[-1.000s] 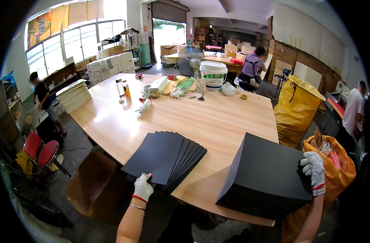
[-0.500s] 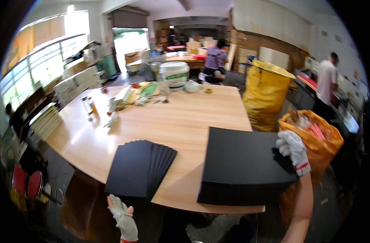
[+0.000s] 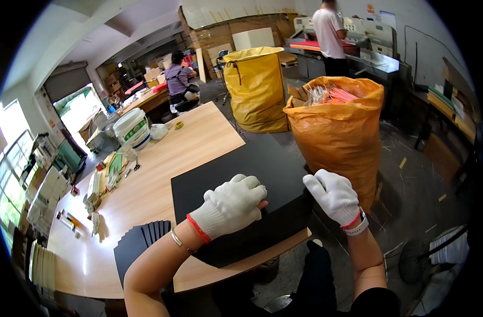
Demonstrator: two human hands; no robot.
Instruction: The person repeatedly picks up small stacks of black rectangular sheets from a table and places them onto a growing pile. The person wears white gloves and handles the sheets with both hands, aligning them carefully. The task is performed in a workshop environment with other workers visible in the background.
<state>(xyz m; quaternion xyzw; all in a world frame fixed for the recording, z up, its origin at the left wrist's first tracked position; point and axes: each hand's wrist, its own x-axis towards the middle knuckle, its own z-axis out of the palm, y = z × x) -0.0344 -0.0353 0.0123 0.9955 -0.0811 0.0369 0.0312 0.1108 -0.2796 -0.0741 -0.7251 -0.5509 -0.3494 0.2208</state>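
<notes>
Head View: Gloved Hands Meet at a Tall Black Stack

Two white-gloved hands work at a thick stack of black sheets on the near right corner of a pale wooden table, its bulk hiding the tabletop's right edge from me. The left hand sits over the top, fingers half curled inward; the right hand is at the stack's right side, fingers loosely bent. Whether either one pinches a sheet I cannot tell, since both gloves hide what lies under the fingers.

From where I stand, the likeliest trouble is a sideways slip. A hard push from the left, poorly braced on the right, could shear the upper sheets toward the floor or against the orange sack just beyond the corner. Knitted gloves might also drag up several sheets at once, or crease a corner if the fingers close unevenly. Nearer the left, a fan of black sheets lies partly behind the left forearm; a low swing of the elbow could knock its neat steps askew.
</notes>
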